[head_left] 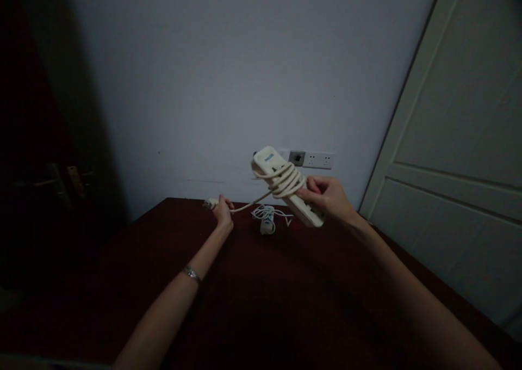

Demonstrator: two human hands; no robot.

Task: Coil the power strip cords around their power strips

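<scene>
My right hand (328,198) is closed round the lower right part of a white power strip (304,209), held tilted in the air above the dark red table. Several turns of its cream cord (284,180) are wrapped round the strip's middle. From the wraps, a length of cord runs left to my left hand (223,211), which is closed on it near the plug (210,203). The plug sticks out on the left side of that hand. Behind and below the strip, a second white power strip (267,226) lies on the table with its thin cord bunched over it.
The dark red table (253,283) reaches back to a pale wall (204,87). Wall sockets (318,160) sit low on it, partly hidden by the raised strip. A white panelled door (457,196) stands at the right, and a dark door with a handle (44,183) at the left.
</scene>
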